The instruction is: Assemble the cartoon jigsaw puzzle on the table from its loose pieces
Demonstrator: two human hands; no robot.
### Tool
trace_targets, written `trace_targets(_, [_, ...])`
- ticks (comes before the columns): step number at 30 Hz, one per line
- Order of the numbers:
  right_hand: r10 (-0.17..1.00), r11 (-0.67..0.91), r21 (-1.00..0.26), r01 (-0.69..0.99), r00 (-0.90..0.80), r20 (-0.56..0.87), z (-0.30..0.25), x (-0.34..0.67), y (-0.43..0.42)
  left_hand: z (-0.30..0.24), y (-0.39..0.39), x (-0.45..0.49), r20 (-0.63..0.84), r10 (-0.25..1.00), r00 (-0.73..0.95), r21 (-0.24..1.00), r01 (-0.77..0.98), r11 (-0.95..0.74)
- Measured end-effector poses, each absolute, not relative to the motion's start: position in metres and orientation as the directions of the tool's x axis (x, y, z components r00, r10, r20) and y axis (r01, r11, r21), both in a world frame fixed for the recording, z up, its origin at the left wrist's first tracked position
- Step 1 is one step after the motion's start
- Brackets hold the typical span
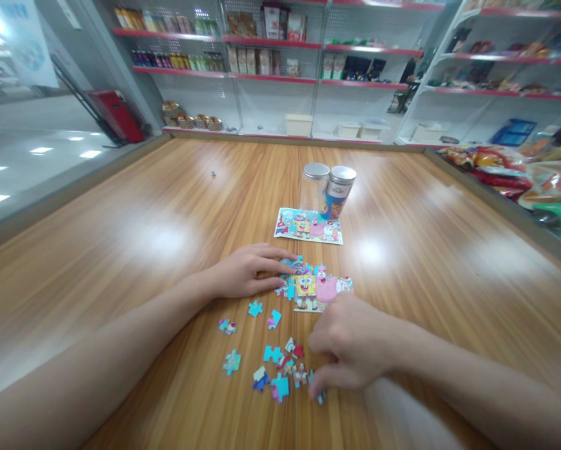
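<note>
A partly joined jigsaw puzzle (305,285) with a yellow square character and a pink star character lies flat on the table. My left hand (252,270) rests with fingers stretched out over its left edge. My right hand (348,340) is low over the near right side, fingers curled and thumb apart from them. Its thumb touches or lies close to a small puzzle piece (321,397); part of that piece is hidden. Several loose pieces are scattered nearer to me, among them a blue-and-pink piece (280,387), a green-and-blue piece (232,362) and a light-blue piece (255,308).
Beyond the puzzle lies a printed picture sheet (308,226). A clear jar (314,190) and a printed can (339,194), both with silver lids, stand behind it. Packaged goods (505,169) are beside the table's right edge. Store shelves (275,78) line the back.
</note>
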State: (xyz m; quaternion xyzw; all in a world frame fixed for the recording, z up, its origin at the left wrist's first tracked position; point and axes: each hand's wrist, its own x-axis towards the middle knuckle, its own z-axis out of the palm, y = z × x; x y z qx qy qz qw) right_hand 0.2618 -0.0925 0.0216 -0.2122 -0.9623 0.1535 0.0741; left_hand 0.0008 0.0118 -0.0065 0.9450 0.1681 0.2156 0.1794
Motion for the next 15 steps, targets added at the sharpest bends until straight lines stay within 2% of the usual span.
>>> trace_targets(3, [0.504,0.844,-0.302,0.443,-0.848,0.166,0.012,0.267,-0.076,-0.007,0.012,0.001,0.343,0.394,0.853,0.419,0.236,-0.877])
trace_targets(8, [0.486,0.871,-0.253,0.421,-0.815,0.315,0.001,0.269,-0.070,-0.008,0.013,0.001,0.327,0.397,0.858,0.421,0.244,-0.874])
trace_targets(15, [0.452,0.883,-0.289,0.371,-0.839,0.303,0.003,0.268,-0.076,-0.007,0.012,0.001,0.328,0.401,0.855,0.419,0.248,-0.874])
